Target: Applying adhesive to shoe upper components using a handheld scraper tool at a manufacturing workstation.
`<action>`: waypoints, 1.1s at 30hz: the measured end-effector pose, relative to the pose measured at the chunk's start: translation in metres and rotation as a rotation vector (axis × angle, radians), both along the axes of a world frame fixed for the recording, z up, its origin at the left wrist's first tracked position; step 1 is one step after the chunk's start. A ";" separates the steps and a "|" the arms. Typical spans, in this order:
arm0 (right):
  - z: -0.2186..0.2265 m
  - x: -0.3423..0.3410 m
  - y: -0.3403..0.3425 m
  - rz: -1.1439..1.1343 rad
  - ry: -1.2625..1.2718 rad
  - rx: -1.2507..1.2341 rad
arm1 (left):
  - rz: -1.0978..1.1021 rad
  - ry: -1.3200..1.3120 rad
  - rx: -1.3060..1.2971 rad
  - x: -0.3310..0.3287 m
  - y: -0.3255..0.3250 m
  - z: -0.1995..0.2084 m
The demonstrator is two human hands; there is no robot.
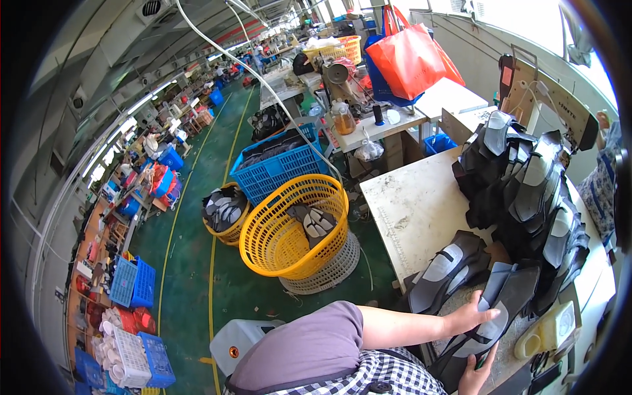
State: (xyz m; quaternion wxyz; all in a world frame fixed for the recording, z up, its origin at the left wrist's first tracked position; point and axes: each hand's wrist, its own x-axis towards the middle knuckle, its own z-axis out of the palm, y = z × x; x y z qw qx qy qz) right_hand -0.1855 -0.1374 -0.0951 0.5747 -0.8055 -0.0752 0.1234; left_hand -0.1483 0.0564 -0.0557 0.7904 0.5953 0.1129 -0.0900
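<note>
Over the worktable at the lower right, both hands are on a black and grey shoe upper (501,317). My left hand (469,315) grips its near side, with thumb and fingers on the grey panel. Lower down, my right hand (476,375) holds the same upper by its dark lower end, fingers partly behind it. Just beyond my left hand, a small stack of similar shoe uppers (447,266) rests on the tabletop. A large heap of black and grey uppers (526,178) covers the table's far right part.
A yellowish plastic container (546,329) stands right of my hands on the white worktable (411,210). Left of the table, a yellow basket (263,247) sits on an upturned grey one (329,273). Behind it are a blue crate (280,172) and red bag (408,59).
</note>
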 end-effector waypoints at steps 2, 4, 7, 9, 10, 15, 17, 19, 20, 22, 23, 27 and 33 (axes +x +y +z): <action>0.008 -0.007 0.002 -0.004 -0.233 -0.063 | -0.041 0.012 0.180 0.006 -0.008 -0.024; 0.010 -0.014 0.010 -0.134 -0.343 -0.173 | -0.137 -0.070 0.530 0.010 -0.021 -0.033; 0.014 0.010 0.024 0.098 0.020 -0.583 | -0.118 0.164 0.777 0.034 0.000 -0.065; -0.001 0.024 0.026 0.193 -0.016 -0.808 | -0.125 0.282 0.877 0.031 0.017 -0.096; -0.004 0.024 0.016 0.105 -0.175 -0.689 | -0.027 0.153 0.966 0.026 0.014 -0.118; 0.021 0.030 -0.051 -0.291 -0.350 -0.378 | -0.070 -0.682 1.201 0.020 0.005 -0.077; 0.018 0.034 -0.077 -0.406 -0.219 -0.257 | -0.353 -0.602 1.394 0.025 -0.002 -0.086; 0.025 0.040 -0.091 -0.528 -0.097 -0.049 | -0.530 -0.508 1.342 0.034 -0.001 -0.097; 0.017 0.045 -0.100 -0.575 -0.166 0.097 | -0.595 -0.516 1.316 0.041 0.002 -0.095; 0.014 0.057 -0.104 -0.648 -0.335 0.096 | -0.614 -0.547 1.317 0.047 0.002 -0.090; 0.013 0.061 -0.113 -0.630 -0.332 0.054 | -0.585 -0.514 1.257 0.049 0.001 -0.086; -0.001 0.082 -0.128 -0.697 -0.441 -0.178 | -0.506 -0.444 1.253 0.059 0.000 -0.080; -0.025 0.114 -0.122 -0.742 -0.361 -0.220 | -0.534 -0.332 1.499 0.071 -0.015 -0.093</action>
